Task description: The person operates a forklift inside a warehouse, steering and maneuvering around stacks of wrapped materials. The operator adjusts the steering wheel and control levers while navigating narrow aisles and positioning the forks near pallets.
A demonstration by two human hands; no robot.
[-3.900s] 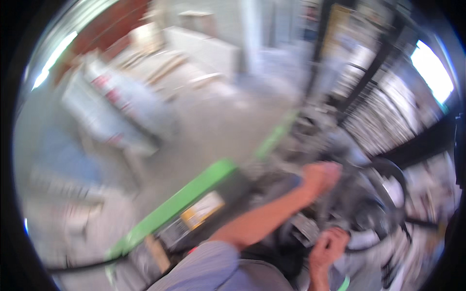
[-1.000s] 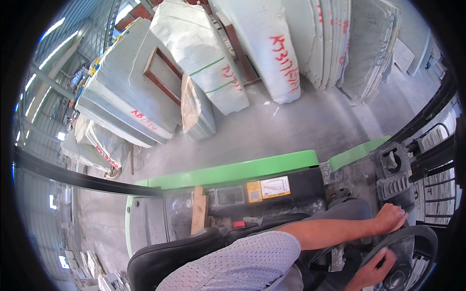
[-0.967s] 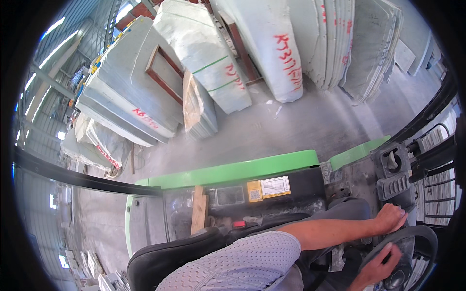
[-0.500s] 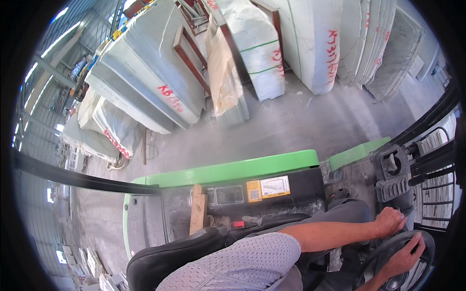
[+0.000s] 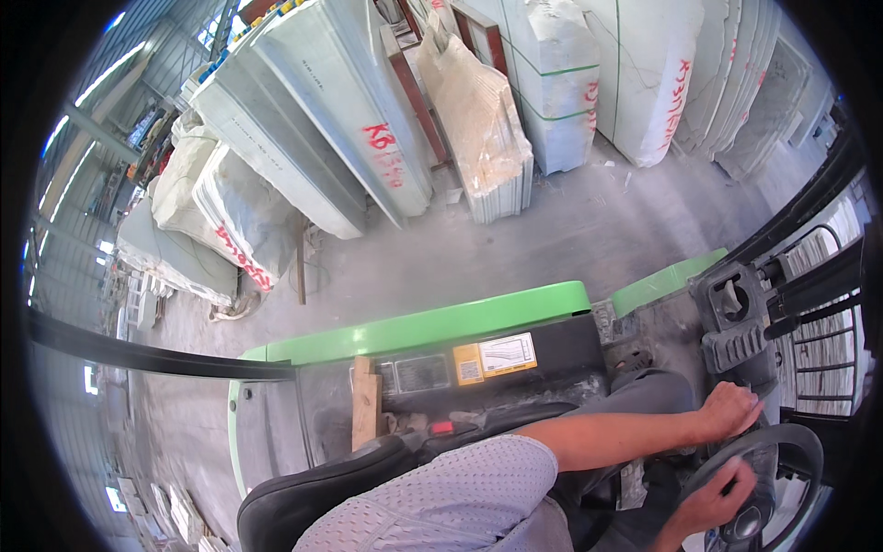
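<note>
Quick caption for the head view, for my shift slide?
Seated in a green forklift, left hand and right hand on the steering wheel, beside stacked stone slabs.

dusty grey concrete floor (image 5: 570, 230) carries everything. leaning stone slabs (image 5: 322, 129) with red markings stand on it at upper left, on edge and tilted. a plastic-wrapped slab bundle (image 5: 478, 120) stands just beside them, then a white block (image 5: 561, 83) with green straps and more pale slabs (image 5: 653, 74) to the right. wrapped bundles (image 5: 212, 212) sit at far left. the green forklift body (image 5: 432, 322) is parked on the floor below them, a wood block (image 5: 366, 405) lying on its deck.
</note>
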